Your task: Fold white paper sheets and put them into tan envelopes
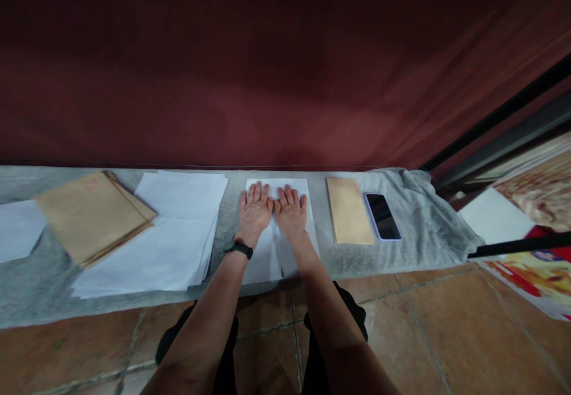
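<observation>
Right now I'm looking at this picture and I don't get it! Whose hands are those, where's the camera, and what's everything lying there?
There's no robot here, just a person wearing the camera on their head. It looks forward and down. Their left hand and right hand hold nothing; they lie flat on white paper. Underneath is a grey cloth. To the left are loose white sheets, with a stack of brown envelopes partly on top. To the right are a single brown envelope and a phone.
</observation>
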Available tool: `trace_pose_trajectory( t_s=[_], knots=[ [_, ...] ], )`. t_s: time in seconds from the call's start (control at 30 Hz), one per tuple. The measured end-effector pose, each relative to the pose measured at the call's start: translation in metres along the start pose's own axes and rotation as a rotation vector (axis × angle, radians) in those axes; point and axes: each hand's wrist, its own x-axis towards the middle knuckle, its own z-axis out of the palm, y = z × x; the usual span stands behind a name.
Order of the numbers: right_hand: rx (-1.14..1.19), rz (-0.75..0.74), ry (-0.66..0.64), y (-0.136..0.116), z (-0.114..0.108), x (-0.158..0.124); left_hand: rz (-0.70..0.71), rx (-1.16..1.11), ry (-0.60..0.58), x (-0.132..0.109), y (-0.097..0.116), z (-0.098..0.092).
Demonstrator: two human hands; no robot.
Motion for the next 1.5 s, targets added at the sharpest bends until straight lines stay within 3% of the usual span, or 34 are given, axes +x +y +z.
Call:
trace_pose_trajectory(
  t_s=[0.3,0.53,0.7,0.77,0.87,1.0,1.07,1.23,1.5],
  knots=[
    [-0.13,0.093,0.031,0.017,-0.011,-0.011,-0.071,0.024,0.002,-0.006,-0.016,-0.008],
    [-0.119,0.033,0.025,0.033,-0.027,-0.037,0.048,0.042,-0.013,-0.036,-0.021,-0.023],
    [-0.07,-0.188,-0.032,0.025,-0.025,-0.074,0.343,-0.009,-0.199,-0.084,-0.005,-0.031],
    [-0.068,-0.262,-0.058,0.025,-0.025,-0.087,0.396,-0.017,-0.234,-0.098,-0.007,-0.036],
    [-0.074,-0.285,-0.076,0.035,-0.032,-0.096,0.445,-0.035,-0.333,-0.106,-0.023,-0.05],
    [-0.04,-0.299,-0.115,0.064,-0.05,-0.093,0.532,-0.068,-0.555,-0.111,-0.05,-0.074],
    [-0.013,-0.297,-0.114,0.076,-0.057,-0.091,0.552,-0.07,-0.597,-0.115,-0.058,-0.083],
    [0.044,-0.329,-0.137,0.093,-0.065,-0.089,0.575,-0.082,-0.585,-0.124,-0.059,-0.091],
    [0.147,-0.356,-0.232,0.106,-0.077,-0.088,0.545,-0.124,-0.517,-0.124,-0.062,-0.086]
  ],
)
